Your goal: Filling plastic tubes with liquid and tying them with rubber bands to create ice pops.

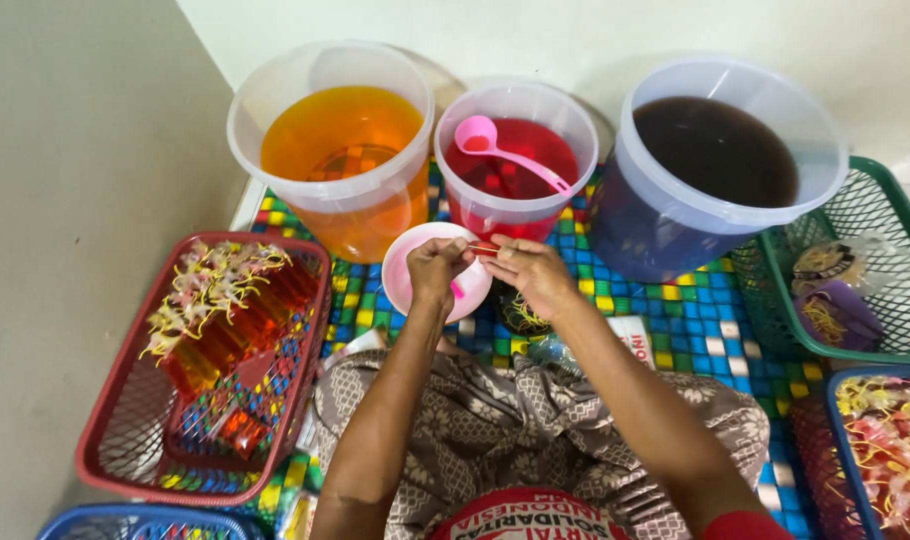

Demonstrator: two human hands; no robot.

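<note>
My left hand [437, 266] and my right hand [530, 272] meet over a pink funnel-like dish [411, 262]. Between their fingertips they pinch a thin reddish strand or small filled bag end [483, 248]; what it is exactly I cannot tell. Just behind the hands stands a clear bucket of red liquid [515, 160] with a pink ladle [495, 146] resting in it. A small heap of yellow rubber bands [523, 316] lies on the mat under my right wrist.
An orange-liquid bucket [337, 145] stands at the back left, a dark-liquid bucket [720, 160] at the back right. A red basket [145, 430] with tied orange packets sits left. A green basket [875, 260] and a blue basket [875, 440] are right. All rest on a checkered mat [695, 310].
</note>
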